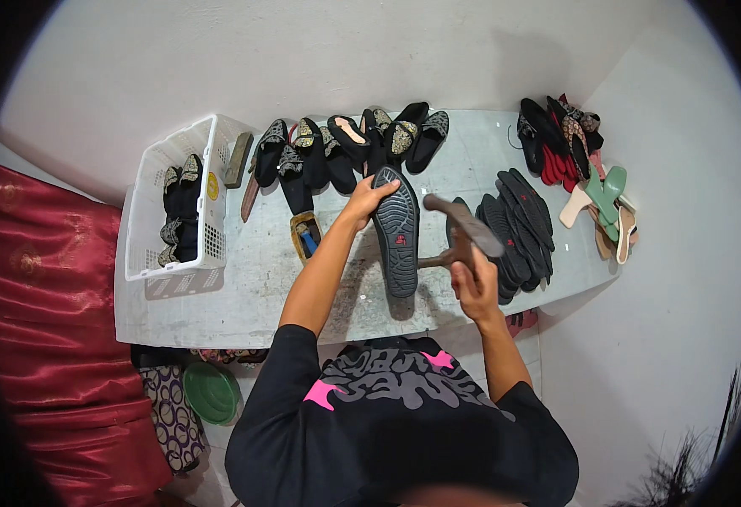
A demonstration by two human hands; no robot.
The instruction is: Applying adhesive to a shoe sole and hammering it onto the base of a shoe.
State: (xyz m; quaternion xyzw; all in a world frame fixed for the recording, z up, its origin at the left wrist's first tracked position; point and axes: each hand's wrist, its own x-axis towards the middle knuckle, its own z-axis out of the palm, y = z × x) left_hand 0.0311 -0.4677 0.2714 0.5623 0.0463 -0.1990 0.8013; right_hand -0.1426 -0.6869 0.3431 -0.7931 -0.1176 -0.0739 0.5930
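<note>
My left hand [369,203] is closed around the toe end of a black shoe [397,245]. The ridged sole with a small red mark faces me, and the upper is hidden behind it. Just right of the shoe, my right hand [476,283] grips a hammer [465,223] with a brown, worn head, raised over the table. Part of its handle sticks out toward the shoe; I cannot tell whether it touches. Beyond my right hand lies a pile of black soles [518,224]. An open yellowish box [300,243] with something blue inside sits beside my left forearm.
Several black shoes with patterned uppers [309,144] line the table's [244,308] back. A white plastic basket [218,190] holding shoes stands left, beside a grey block [238,160]. Black-and-red shoes [569,139] and green and beige shoe-shaped pieces [608,198] lie right. A red curtain [49,313] hangs left.
</note>
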